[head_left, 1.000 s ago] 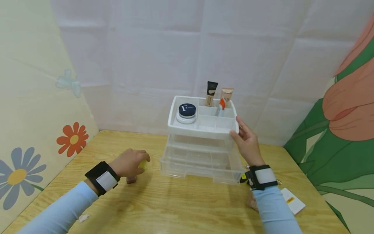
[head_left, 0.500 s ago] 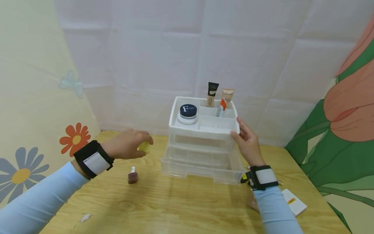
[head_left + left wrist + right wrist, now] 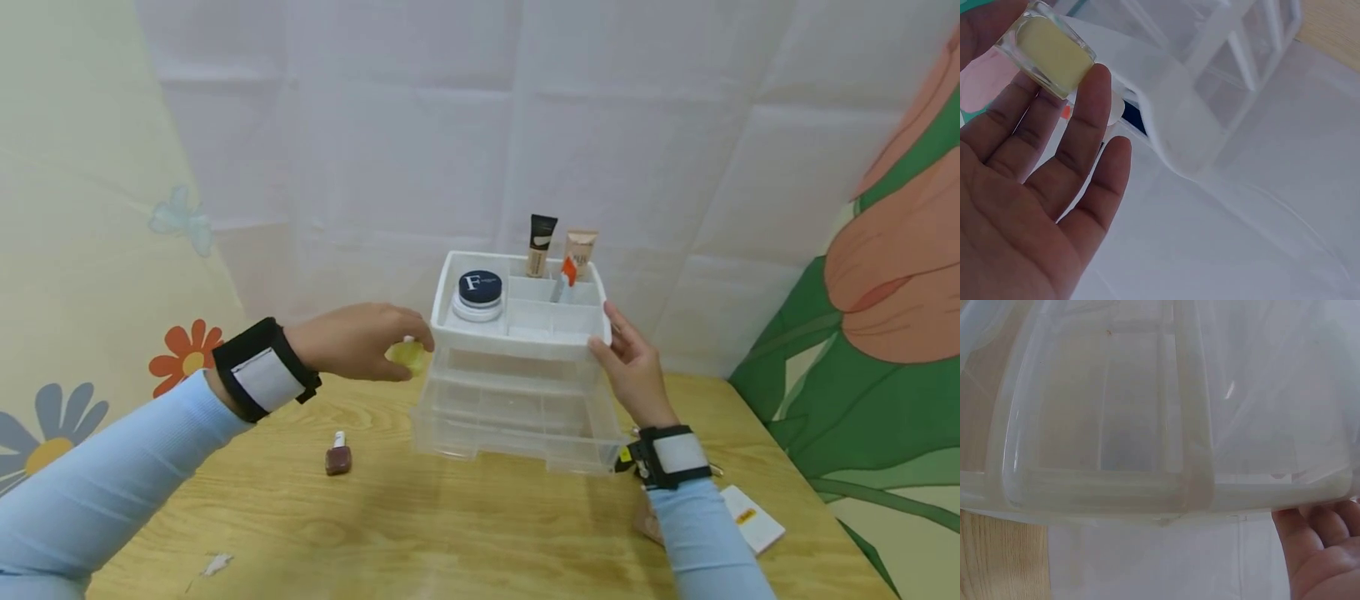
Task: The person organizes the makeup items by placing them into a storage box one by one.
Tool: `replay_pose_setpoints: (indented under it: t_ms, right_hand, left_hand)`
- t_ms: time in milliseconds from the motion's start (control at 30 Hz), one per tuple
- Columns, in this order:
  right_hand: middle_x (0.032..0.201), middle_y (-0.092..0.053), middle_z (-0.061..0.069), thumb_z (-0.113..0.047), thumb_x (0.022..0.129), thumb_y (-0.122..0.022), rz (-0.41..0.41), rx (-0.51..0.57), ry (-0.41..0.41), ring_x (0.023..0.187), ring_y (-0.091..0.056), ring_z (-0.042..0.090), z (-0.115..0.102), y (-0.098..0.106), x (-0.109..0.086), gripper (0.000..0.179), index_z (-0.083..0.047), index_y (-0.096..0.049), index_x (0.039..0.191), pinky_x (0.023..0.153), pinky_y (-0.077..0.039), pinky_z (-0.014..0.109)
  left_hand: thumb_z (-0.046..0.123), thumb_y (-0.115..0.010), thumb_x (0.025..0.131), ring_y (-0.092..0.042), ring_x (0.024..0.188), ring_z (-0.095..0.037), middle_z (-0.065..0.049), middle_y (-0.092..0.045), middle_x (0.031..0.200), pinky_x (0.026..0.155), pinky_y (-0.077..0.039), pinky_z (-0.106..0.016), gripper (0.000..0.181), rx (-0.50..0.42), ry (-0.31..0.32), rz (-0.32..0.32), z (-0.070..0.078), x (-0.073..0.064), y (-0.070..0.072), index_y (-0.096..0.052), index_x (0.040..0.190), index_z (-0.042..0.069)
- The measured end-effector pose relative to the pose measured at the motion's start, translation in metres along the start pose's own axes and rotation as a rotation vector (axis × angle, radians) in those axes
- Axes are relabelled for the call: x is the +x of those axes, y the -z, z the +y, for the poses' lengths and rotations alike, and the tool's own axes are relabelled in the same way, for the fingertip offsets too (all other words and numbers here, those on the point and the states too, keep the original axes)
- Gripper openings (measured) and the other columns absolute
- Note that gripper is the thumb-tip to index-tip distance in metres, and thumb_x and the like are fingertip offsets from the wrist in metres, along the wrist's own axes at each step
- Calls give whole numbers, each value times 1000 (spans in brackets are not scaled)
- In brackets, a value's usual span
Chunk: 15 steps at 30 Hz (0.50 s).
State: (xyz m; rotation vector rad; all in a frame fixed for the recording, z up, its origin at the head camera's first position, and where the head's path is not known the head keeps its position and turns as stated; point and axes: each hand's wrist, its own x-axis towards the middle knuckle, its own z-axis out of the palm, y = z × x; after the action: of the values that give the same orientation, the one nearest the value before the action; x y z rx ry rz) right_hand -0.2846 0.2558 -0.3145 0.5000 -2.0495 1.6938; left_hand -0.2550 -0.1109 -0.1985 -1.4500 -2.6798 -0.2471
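Note:
My left hand [image 3: 363,340] pinches a yellow nail polish bottle [image 3: 408,357] between thumb and fingers, just left of the white organizer top. In the left wrist view the clear glass bottle [image 3: 1054,53] lies tilted at the fingertips, its white cap pointing towards the organizer. The drawer organizer [image 3: 517,400] has translucent drawers, with a lower one pulled out at the front. On its right side, my right hand [image 3: 633,367] grips the edge of the top tray, thumb at the front corner. A brown nail polish bottle [image 3: 338,457] lies on the table below my left hand.
The top tray bears a dark-lidded powder jar [image 3: 479,292], a black-capped tube [image 3: 541,246], a beige tube [image 3: 581,250] and an orange-tipped item [image 3: 568,272]. A white box [image 3: 752,518] lies by my right forearm. A pale scrap [image 3: 217,564] lies front left; a white sheet hangs behind.
My left hand has lifted the yellow nail polish bottle from the table and carried it up and right to the organizer's left side. The right hand keeps its grip on the tray edge.

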Motion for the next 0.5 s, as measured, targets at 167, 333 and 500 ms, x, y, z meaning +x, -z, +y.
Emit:
replay_pose_setpoints:
  t_ms: [167,333,500]
  right_hand:
    - [148,-34,26,-10,98,-56,2,-1,9,130,-42,39,1,2,-1,60,-5,-29,151,92,-44,16]
    - [148,-36,23,-9,98,-57,6,-2,-7,129,-43,38,0,1,-2,60,-7,-30,151,92,-44,16]
    - [147,-37,24,-8,97,-57,3,6,-10,128,-44,39,-2,-1,-2,59,-7,-31,151,92,-44,16]
  left_hand:
    - [14,-75,84,-60,102,-22,-4,-64,116,89,-51,-39,33,-35,3,-57,11,20,1,-66,115,8]
    - [15,-75,85,-59,104,-19,-3,-64,116,91,-49,-36,33,-54,-10,-116,21,41,-3,-65,116,9]
    - [18,-74,86,-55,107,-15,0,-63,119,93,-46,-31,35,-35,-29,-170,32,66,-6,-65,119,11]
